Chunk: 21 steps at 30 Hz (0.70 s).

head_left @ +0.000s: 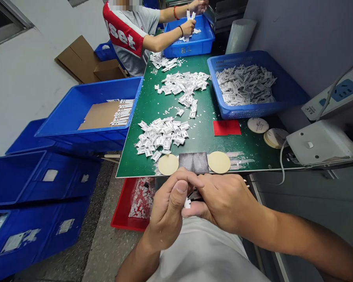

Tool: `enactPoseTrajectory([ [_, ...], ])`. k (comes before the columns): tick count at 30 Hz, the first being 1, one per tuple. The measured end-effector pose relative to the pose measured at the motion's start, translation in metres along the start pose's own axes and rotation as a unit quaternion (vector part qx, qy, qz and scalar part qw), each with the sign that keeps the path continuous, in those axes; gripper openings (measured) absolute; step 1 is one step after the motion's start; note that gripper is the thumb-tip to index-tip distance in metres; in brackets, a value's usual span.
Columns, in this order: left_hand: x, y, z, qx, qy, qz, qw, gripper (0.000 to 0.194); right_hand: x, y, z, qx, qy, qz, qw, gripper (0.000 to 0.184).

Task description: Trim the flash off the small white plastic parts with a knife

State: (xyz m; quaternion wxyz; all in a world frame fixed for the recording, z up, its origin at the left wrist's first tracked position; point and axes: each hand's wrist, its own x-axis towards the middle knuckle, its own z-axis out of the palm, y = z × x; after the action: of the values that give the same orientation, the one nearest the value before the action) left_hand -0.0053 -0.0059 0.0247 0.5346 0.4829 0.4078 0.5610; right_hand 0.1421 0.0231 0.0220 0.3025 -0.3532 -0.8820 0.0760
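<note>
Both hands are closed at six o'clock, just below the green counter: the left hand and right hand pinch a small white piece between them. A loosened pinch could drop it toward the red bin at seven o'clock. Fingers hide most of the piece and a dark item behind it.

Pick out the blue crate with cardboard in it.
The blue crate left of the green table: only it holds a cardboard sheet, with white pieces on top.
</note>
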Motion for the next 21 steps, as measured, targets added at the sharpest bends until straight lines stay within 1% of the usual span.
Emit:
enactPoseTrajectory([
  [3, 0.0007, 0.0006, 0.0002, 0.002, -0.006, 0.006, 1.000, 0.029, 0.0004, 0.0003, -0.0003, 0.001, -0.004, 0.000, 1.000, 0.067],
  [7, 0.0012, 0.0017, 0.0007, 0.008, -0.005, 0.010, 1.000, 0.029, 0.0009, 0.0007, 0.0000, -0.018, 0.009, -0.004, 1.000, 0.067],
  [16, 0.0005, 0.0017, 0.0008, 0.023, -0.003, 0.012, 1.000, 0.028, 0.0000, -0.0001, -0.0021, -0.023, -0.004, 0.004, 1.000, 0.068],
  [21, 0.0004, 0.0013, 0.0008, 0.028, 0.004, 0.007, 1.000, 0.027, -0.0007, -0.0005, -0.0014, -0.023, 0.000, -0.007, 1.000, 0.065],
])
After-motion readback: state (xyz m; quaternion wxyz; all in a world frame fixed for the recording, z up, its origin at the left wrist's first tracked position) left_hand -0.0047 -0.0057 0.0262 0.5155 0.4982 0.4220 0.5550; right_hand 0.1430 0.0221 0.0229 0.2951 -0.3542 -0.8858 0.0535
